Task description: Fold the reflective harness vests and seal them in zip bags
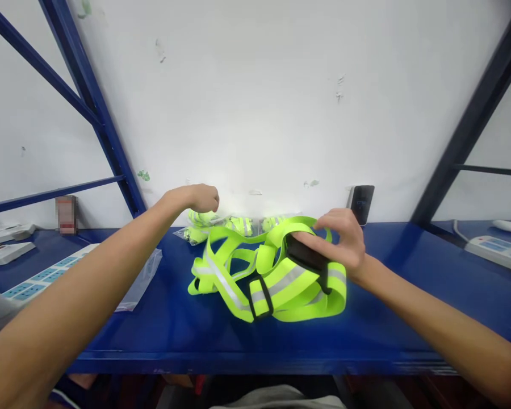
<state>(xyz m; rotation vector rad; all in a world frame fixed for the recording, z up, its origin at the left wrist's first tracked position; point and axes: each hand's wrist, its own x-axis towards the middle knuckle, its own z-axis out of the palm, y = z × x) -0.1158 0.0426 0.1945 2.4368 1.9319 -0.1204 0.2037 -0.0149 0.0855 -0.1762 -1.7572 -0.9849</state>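
A neon yellow reflective strap vest (234, 284) with silver stripes lies in a loose tangle over the blue table. My right hand (343, 241) grips it at a dark buckle (306, 254), the thumb and fingers pressed around that part. At the near side of the tangle sits a black slider (260, 297) on the strap. My left hand (205, 199) is raised beyond the vest, close above several clear bags (238, 226) of folded yellow straps by the wall. Its fingers are curled in, and whatever they may hold is hidden.
The blue table (221, 346) meets a white wall. A phone (361, 203) leans there at the right. An empty clear bag (140, 281) and a power strip (46, 275) lie left, near a small box (67, 215). Another power strip (500, 253) is far right. Blue posts (111, 136) flank the table.
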